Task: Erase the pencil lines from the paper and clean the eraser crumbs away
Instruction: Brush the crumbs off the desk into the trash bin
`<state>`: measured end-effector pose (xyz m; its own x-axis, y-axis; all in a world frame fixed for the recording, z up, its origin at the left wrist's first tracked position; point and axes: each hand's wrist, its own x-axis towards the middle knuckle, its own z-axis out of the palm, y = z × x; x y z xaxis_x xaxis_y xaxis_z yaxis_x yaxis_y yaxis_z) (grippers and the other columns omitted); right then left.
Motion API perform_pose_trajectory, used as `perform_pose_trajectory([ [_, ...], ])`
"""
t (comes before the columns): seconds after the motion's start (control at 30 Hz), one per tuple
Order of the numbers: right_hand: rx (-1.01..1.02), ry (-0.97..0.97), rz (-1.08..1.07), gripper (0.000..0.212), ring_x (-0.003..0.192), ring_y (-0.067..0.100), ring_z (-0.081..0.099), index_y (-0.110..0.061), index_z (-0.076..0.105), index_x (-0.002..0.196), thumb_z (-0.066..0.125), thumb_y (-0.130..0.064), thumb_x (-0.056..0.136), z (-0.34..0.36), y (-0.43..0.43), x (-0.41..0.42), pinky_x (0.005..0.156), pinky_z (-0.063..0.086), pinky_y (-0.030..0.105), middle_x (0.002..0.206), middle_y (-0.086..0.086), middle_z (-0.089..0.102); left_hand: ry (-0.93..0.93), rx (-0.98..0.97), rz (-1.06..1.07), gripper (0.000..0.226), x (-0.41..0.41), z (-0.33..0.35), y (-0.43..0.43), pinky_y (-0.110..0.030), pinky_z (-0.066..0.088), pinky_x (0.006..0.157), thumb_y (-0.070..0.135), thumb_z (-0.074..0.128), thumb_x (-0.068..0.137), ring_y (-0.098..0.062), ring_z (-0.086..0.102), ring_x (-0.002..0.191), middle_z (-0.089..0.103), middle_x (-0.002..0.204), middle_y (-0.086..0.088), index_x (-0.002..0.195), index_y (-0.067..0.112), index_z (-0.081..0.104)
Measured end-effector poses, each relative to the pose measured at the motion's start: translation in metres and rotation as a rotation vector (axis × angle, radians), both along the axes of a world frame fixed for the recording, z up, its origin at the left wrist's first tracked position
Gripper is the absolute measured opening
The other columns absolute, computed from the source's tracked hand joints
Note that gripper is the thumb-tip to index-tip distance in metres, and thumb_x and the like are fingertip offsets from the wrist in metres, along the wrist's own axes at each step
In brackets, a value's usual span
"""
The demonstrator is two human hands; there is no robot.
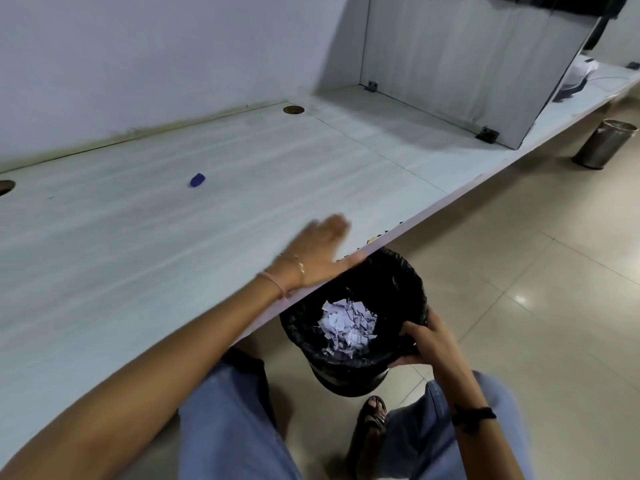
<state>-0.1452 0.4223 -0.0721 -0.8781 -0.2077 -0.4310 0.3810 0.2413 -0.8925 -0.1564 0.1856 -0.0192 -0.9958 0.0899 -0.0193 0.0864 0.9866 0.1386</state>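
Left hand (pixel 318 254) lies flat at the desk (pixel 138 237) edge, right hand (pixel 429 344) grips the bin (pixel 401 271) rim below

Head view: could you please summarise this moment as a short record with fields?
left hand: flat on the desk at its front edge, blurred, above the bin
right hand: grips the bin's rim, holding it below the desk edge
bin contents: black liner, torn paper scraps inside
blue eraser: lying alone on the desk, far from both hands
steel bin: on the floor, far right
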Motion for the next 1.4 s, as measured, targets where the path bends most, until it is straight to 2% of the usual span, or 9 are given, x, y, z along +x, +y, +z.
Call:
perform_pose_trajectory([
  [0.17, -0.028, -0.002, 0.038, 0.042, 0.073, 0.043, 0.069, -0.013, 0.053, 0.119, 0.047, 0.007, 0.084, -0.002, -0.001, 0.004, 0.06, 0.058, 0.056, 0.105, 0.024, 0.063, -0.131, 0.219, -0.333, 0.065, 0.036, 0.008, 0.054, -0.032, -0.013, 0.117, 0.053, 0.019, 0.102, -0.002, -0.01, 0.147, -0.01, 0.162, 0.008, 0.156, 0.024, -0.002],
  [0.27, -0.039, -0.037, 0.054, 0.043, 0.067, 0.045, 0.068, -0.012, 0.052, 0.118, 0.047, 0.008, 0.081, -0.005, -0.001, 0.005, 0.062, 0.057, 0.058, 0.103, 0.023, 0.061, 0.044, 0.201, -0.041, 0.074, 0.038, 0.019, -0.002, -0.038, -0.013, 0.119, 0.066, 0.011, 0.096, -0.003, -0.012, 0.145, -0.012, 0.161, 0.007, 0.155, 0.023, -0.002],
  [0.47, -0.023, -0.036, 0.097, 0.044, 0.062, 0.045, 0.067, -0.015, 0.05, 0.121, 0.047, 0.005, 0.083, -0.011, -0.008, 0.01, 0.064, 0.057, 0.058, 0.098, 0.016, 0.065, -0.082, 0.007, 0.716, 0.075, 0.057, -0.005, -0.102, -0.049, 0.005, 0.119, 0.059, 0.016, 0.099, -0.02, -0.002, 0.151, 0.002, 0.164, -0.011, 0.155, 0.009, 0.011],
  [0.6, -0.038, -0.026, 0.118, 0.042, 0.065, 0.045, 0.068, -0.016, 0.051, 0.119, 0.048, 0.006, 0.083, -0.014, -0.016, 0.011, 0.064, 0.057, 0.058, 0.101, 0.019, 0.065, 0.022, -0.046, 0.352, 0.1, 0.053, -0.007, -0.022, -0.042, 0.014, 0.118, 0.072, -0.006, 0.08, -0.017, 0.008, 0.151, 0.014, 0.163, -0.009, 0.154, 0.008, 0.017],
  [0.73, -0.064, -0.035, 0.158, 0.044, 0.067, 0.045, 0.068, -0.018, 0.049, 0.124, 0.046, 0.005, 0.086, -0.016, -0.021, 0.014, 0.064, 0.057, 0.058, 0.1, 0.018, 0.066, -0.046, 0.156, -0.012, 0.08, 0.065, -0.005, 0.056, -0.036, -0.009, 0.122, 0.068, 0.006, 0.093, -0.005, -0.001, 0.149, 0.003, 0.163, 0.006, 0.157, 0.021, 0.007],
  [0.93, -0.076, -0.088, 0.199, 0.045, 0.071, 0.046, 0.067, -0.014, 0.049, 0.124, 0.046, 0.008, 0.085, -0.021, -0.028, 0.014, 0.06, 0.058, 0.055, 0.107, 0.019, 0.063, 0.173, 0.125, 0.361, 0.1, 0.111, 0.001, -0.044, -0.043, 0.003, 0.119, 0.079, -0.005, 0.08, -0.012, 0.005, 0.15, 0.01, 0.163, -0.002, 0.156, 0.016, 0.017],
  [1.03, -0.061, -0.09, 0.243, 0.044, 0.071, 0.044, 0.068, -0.016, 0.05, 0.121, 0.046, 0.007, 0.084, -0.025, -0.036, 0.015, 0.059, 0.058, 0.054, 0.108, 0.018, 0.063, 0.067, -0.081, 0.788, 0.088, 0.149, -0.016, -0.121, -0.055, 0.018, 0.113, 0.072, 0.005, 0.088, -0.025, 0.012, 0.15, 0.02, 0.16, -0.014, 0.151, 0.015, 0.028],
  [1.13, -0.07, -0.093, 0.273, 0.044, 0.076, 0.046, 0.067, -0.018, 0.052, 0.115, 0.044, 0.01, 0.082, -0.026, -0.046, 0.015, 0.057, 0.058, 0.053, 0.106, 0.016, 0.062, -0.029, 0.005, 1.032, 0.078, 0.164, -0.016, -0.16, -0.051, 0.005, 0.12, 0.058, 0.017, 0.1, -0.023, 0.002, 0.151, 0.008, 0.163, -0.014, 0.154, 0.003, 0.012],
  [1.4, -0.08, -0.098, 0.248, 0.042, 0.079, 0.047, 0.066, -0.017, 0.054, 0.114, 0.045, 0.01, 0.084, -0.025, -0.047, 0.018, 0.057, 0.058, 0.053, 0.102, 0.017, 0.065, 0.007, 0.069, 0.709, 0.09, 0.058, -0.005, -0.153, -0.037, 0.001, 0.122, 0.069, 0.021, 0.095, -0.018, 0.001, 0.151, 0.003, 0.164, -0.011, 0.155, 0.005, 0.006],
])
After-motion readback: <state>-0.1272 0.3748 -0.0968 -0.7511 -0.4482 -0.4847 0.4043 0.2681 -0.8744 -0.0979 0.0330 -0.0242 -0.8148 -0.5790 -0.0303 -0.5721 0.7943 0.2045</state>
